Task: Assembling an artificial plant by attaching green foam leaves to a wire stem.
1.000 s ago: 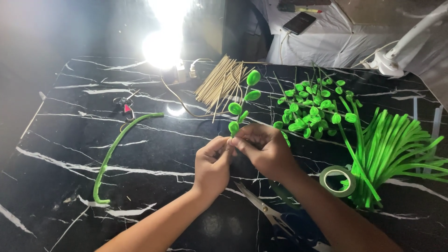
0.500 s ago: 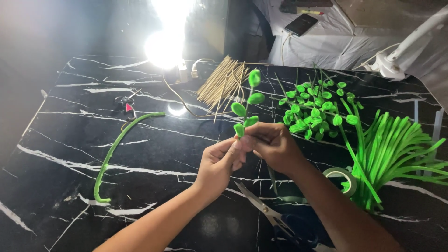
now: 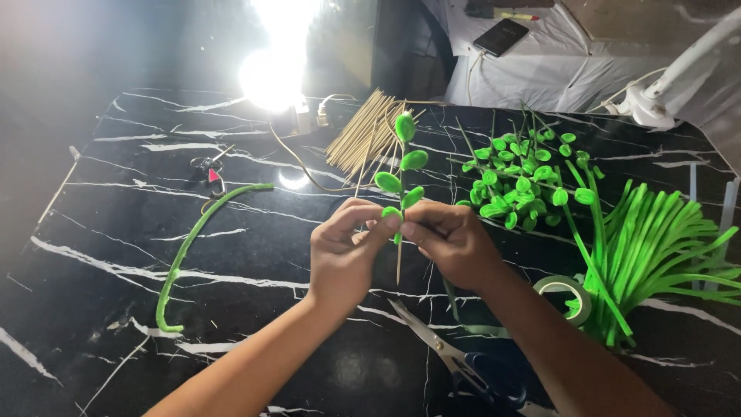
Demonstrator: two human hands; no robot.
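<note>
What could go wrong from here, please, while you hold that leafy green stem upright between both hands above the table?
The leafy stem is pinched only by the fingertips of the left hand and right hand, so its thin stick could twist or snap in that grip. The open scissors lie just under the forearms, where an arm might catch the blades. The tape roll sits near the right forearm and could get knocked away.

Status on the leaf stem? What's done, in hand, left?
Done: four green leaves sit on the thin stick. In hand: left hand and right hand pinch the stick at the lowest leaf. Left: a pile of loose leaves, a bundle of bare sticks, and green tape remain on the table.
</note>
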